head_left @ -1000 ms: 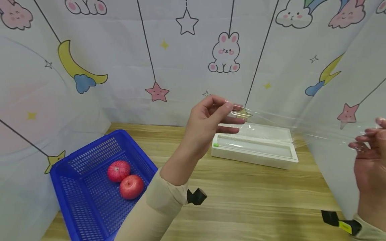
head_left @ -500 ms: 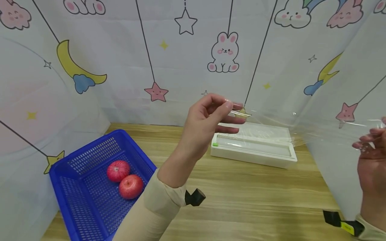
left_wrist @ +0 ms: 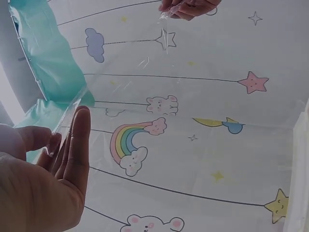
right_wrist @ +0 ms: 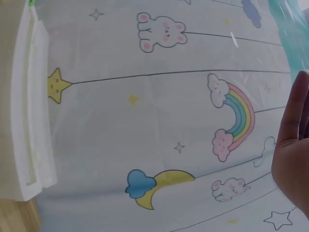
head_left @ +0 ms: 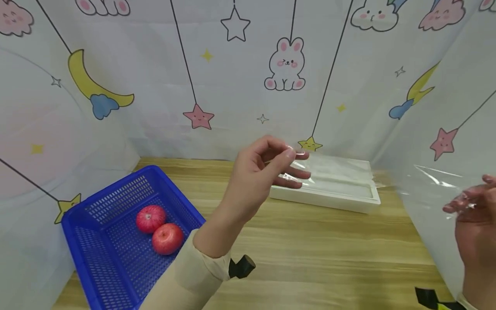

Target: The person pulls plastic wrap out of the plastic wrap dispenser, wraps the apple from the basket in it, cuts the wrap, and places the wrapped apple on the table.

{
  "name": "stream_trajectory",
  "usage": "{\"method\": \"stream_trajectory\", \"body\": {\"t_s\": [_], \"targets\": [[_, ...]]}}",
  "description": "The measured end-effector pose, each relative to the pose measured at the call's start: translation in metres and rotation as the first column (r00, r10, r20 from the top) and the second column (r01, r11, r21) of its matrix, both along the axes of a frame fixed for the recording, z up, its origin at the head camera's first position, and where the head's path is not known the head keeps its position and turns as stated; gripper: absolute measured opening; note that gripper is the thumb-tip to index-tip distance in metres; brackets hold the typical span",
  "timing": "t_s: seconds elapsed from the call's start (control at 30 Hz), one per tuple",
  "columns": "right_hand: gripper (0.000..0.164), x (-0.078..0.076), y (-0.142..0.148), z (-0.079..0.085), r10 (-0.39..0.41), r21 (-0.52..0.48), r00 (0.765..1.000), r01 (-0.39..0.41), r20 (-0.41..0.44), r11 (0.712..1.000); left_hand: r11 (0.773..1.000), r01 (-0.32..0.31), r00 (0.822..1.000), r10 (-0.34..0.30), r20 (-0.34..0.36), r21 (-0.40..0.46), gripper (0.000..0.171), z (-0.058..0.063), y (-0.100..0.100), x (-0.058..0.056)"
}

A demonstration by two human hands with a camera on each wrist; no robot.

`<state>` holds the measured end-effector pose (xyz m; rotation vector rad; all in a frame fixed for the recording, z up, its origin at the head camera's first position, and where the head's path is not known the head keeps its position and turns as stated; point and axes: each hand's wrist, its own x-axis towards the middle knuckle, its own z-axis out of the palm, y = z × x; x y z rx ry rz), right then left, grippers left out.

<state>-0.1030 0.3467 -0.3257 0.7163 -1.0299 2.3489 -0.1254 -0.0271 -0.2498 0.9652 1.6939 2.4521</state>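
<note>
A sheet of clear cling film (head_left: pixel 438 177) is stretched between my two hands. My left hand (head_left: pixel 257 176) pinches one edge of it between thumb and index finger, with the other fingers spread. At the right edge of the head view, my right hand (head_left: pixel 474 219) holds the other end, its fingers bent and partly cut off by the frame. In the left wrist view, the film (left_wrist: pixel 145 63) runs up from the left hand (left_wrist: pixel 53 174) to the right hand (left_wrist: pixel 193 8). Behind the left hand sits a white cling film dispenser (head_left: pixel 329 201) with its lid raised.
A blue plastic basket (head_left: pixel 91 258) stands at the left with two red apples, one (head_left: pixel 150 218) behind the other (head_left: pixel 167 239). They rest on a wood-grain table (head_left: pixel 310 258). Printed white cloth (head_left: pixel 232 86) encloses the back and sides.
Both hands have come down a little, the left one also slightly leftward. The film's glints have shifted with them, and it now hangs lower near the right hand. Basket and apples stay put.
</note>
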Motion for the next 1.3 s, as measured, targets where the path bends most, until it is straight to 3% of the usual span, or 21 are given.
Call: {"method": "stream_trajectory", "body": {"t_s": [0.13, 0.23, 0.47, 0.63, 0.73, 0.87, 0.93, 1.0, 1.03, 1.07, 1.13, 1.2, 1.3], "targets": [[0.017, 0.012, -0.002, -0.019, 0.159, -0.044, 0.982, -0.164, -0.1, 0.986, 0.997, 0.064, 0.997, -0.062, 0.045, -0.038, 0.01, -0.018, -0.002, 0.012], [0.014, 0.022, -0.003, -0.032, 0.235, -0.092, 0.965, -0.247, -0.118, 0.965, 0.99, 0.127, 0.987, -0.121, 0.106, -0.059, 0.009, -0.035, -0.003, 0.021], [0.013, 0.056, -0.001, -0.058, 0.235, -0.129, 0.972, -0.236, -0.024, 0.963, 0.962, 0.263, 0.949, -0.244, 0.199, -0.075, 0.01, -0.074, 0.003, 0.049], [0.018, 0.071, 0.001, -0.071, 0.249, -0.07, 0.969, -0.247, 0.01, 0.966, 0.943, 0.327, 0.913, -0.297, 0.281, -0.067, 0.012, -0.098, 0.006, 0.064], [0.028, 0.077, 0.005, -0.081, 0.372, -0.017, 0.928, -0.372, 0.017, 0.928, 0.935, 0.343, 0.887, -0.291, 0.36, -0.089, 0.014, -0.111, 0.007, 0.069], [0.038, 0.087, 0.01, -0.095, 0.484, 0.026, 0.869, -0.489, 0.098, 0.872, 0.926, 0.35, 0.852, -0.252, 0.458, -0.142, 0.015, -0.136, 0.005, 0.075], [0.038, 0.093, 0.011, -0.105, 0.426, 0.08, 0.888, -0.444, 0.172, 0.893, 0.92, 0.356, 0.833, -0.235, 0.501, -0.162, 0.015, -0.151, 0.002, 0.078], [0.033, 0.098, 0.009, -0.116, 0.288, 0.18, 0.928, -0.333, 0.237, 0.925, 0.917, 0.363, 0.81, -0.222, 0.543, -0.166, 0.015, -0.167, -0.001, 0.081], [0.03, 0.101, 0.008, -0.121, 0.184, 0.258, 0.94, -0.261, 0.288, 0.93, 0.918, 0.361, 0.8, -0.214, 0.56, -0.165, 0.016, -0.173, -0.002, 0.082], [0.027, 0.103, 0.008, -0.126, 0.095, 0.346, 0.939, -0.214, 0.331, 0.914, 0.919, 0.36, 0.789, -0.207, 0.579, -0.162, 0.016, -0.18, -0.003, 0.083], [0.021, 0.107, 0.005, -0.134, -0.073, 0.503, 0.911, -0.157, 0.406, 0.85, 0.925, 0.347, 0.762, -0.181, 0.622, -0.156, 0.016, -0.193, -0.005, 0.086], [0.015, 0.11, 0.004, -0.144, -0.181, 0.623, 0.872, -0.166, 0.454, 0.765, 0.93, 0.332, 0.741, -0.153, 0.654, -0.158, 0.016, -0.206, -0.007, 0.088], [0.008, 0.113, 0.0, -0.158, -0.304, 0.704, 0.778, -0.237, 0.55, 0.669, 0.931, 0.314, 0.721, -0.106, 0.685, -0.185, 0.014, -0.226, -0.011, 0.091]]}}
